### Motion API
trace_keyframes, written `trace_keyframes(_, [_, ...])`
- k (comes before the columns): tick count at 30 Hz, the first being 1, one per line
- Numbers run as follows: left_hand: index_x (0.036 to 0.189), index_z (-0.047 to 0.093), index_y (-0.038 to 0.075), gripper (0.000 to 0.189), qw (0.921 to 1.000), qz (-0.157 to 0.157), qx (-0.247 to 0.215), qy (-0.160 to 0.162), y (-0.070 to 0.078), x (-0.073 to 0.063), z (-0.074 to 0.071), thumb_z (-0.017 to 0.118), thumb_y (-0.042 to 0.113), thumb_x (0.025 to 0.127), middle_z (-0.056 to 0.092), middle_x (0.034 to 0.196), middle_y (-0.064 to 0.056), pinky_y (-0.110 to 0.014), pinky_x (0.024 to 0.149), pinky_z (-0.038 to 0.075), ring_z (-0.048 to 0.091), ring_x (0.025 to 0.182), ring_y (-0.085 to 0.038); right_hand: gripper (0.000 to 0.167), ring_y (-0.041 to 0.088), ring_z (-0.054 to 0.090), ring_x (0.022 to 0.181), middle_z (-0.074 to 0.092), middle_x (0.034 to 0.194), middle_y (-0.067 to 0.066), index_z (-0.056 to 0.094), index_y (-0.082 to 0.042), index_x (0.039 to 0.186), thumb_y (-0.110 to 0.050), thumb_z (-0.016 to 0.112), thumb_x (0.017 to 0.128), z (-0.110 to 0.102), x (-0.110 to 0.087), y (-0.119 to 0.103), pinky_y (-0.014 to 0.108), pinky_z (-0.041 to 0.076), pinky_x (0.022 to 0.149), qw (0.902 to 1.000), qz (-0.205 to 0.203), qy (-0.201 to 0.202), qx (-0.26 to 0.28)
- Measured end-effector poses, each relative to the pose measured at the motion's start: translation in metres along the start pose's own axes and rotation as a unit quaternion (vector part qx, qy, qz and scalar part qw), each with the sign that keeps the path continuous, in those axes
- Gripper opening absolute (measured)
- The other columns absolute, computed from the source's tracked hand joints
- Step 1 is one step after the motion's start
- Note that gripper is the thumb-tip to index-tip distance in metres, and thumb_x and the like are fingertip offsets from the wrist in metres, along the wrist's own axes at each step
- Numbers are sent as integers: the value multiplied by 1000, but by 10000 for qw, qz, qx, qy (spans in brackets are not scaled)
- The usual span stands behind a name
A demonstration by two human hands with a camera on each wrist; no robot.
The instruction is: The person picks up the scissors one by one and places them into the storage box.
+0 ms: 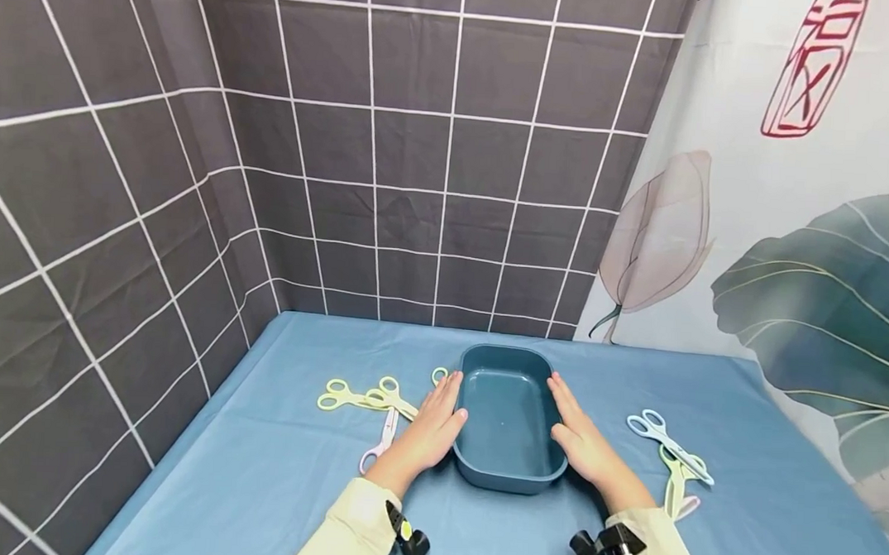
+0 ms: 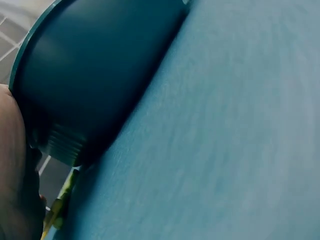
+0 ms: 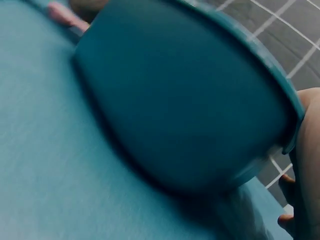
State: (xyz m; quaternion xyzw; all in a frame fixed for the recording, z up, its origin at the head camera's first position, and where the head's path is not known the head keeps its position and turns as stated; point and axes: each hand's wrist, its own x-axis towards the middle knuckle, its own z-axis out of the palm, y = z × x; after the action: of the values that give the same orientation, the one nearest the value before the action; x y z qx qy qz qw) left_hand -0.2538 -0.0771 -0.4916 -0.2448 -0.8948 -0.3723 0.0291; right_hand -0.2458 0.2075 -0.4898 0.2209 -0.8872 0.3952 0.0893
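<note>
An empty teal plastic tub (image 1: 508,421) stands upright on the cloth between both hands. My left hand (image 1: 429,426) lies along its left side with the fingers straight and pointing away. On the opposite side my right hand (image 1: 586,445) mirrors it, straight fingers against the rim. In the left wrist view the tub's outer wall (image 2: 100,65) fills the upper left, with part of the hand (image 2: 15,165) at the edge. The right wrist view shows the wall (image 3: 185,100) slightly blurred, beside the hand (image 3: 311,140).
Left of the tub lie pale yellow scissors (image 1: 342,396) and pink scissors (image 1: 388,436), partly behind my left hand. To the right, light blue scissors (image 1: 668,443) overlap green scissors (image 1: 675,484), with a pink loop (image 1: 689,507) beside them. A tiled-pattern curtain (image 1: 413,152) rises behind the blue tablecloth (image 1: 257,468).
</note>
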Motion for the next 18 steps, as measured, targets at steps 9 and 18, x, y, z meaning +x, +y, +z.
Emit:
trace_keyframes(9, [160, 27, 7, 60, 9970, 64, 640, 425, -7, 0, 4, 40, 28, 106, 26, 165, -13, -54, 123, 12, 16, 154, -34, 60, 53, 16, 148, 18, 160, 35, 23, 12, 154, -14, 44, 104, -21, 3, -8, 66, 14, 117, 9961, 861, -108, -145])
trace_keyframes(18, [159, 28, 5, 59, 9960, 244, 669, 540, -8, -3, 6, 40, 27, 106, 32, 163, -12, -54, 123, 13, 19, 153, -35, 56, 63, 47, 116, 47, 126, 47, 49, 19, 131, -24, 57, 95, -90, -19, 13, 68, 41, 95, 9350, 2659, 100, -2347])
